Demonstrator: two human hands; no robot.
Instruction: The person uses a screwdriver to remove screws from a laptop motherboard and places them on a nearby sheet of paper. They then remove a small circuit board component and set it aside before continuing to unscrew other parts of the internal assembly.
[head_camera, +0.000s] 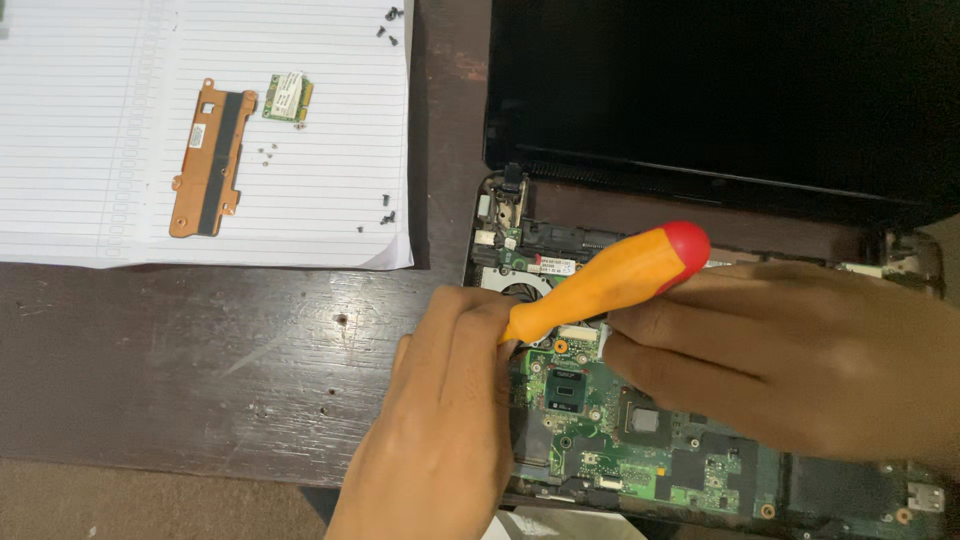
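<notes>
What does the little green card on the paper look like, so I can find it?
Look at the lined white paper on the dark wooden table. Right of the long copper bracket lies the card: small, squarish, green with a pale label, unlike the tiny black screws.
</notes>
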